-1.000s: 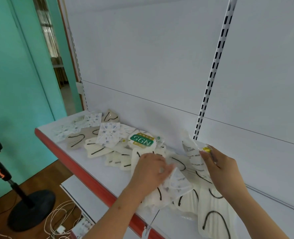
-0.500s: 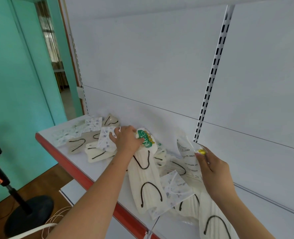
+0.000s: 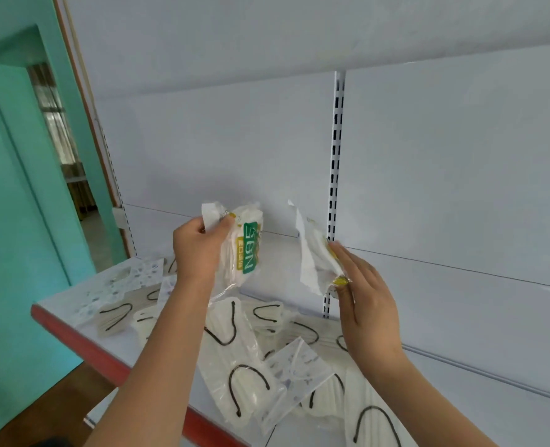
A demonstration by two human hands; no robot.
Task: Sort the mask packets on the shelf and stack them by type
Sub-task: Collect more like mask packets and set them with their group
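My left hand [image 3: 198, 250] grips a mask packet with a green N95 label [image 3: 246, 250], held up above the shelf. My right hand [image 3: 364, 301] pinches a second white packet with a yellow edge [image 3: 312, 262], raised beside the first and seen from its back. Below them, several loose packets lie mixed on the white shelf [image 3: 73, 300]: white masks with black ear loops [image 3: 235, 356] and clear packets with a pale printed pattern [image 3: 296, 366]. More patterned packets [image 3: 138, 275] lie toward the shelf's left end.
The shelf has a red front edge [image 3: 106, 356] and a white back panel with a slotted upright [image 3: 335, 195]. A turquoise wall and doorway [image 3: 25, 221] stand on the left. Wooden floor shows below the shelf.
My left hand has taken the N95 packet off the pile and lifted it level with the packet in my right hand. The view has tilted upward.
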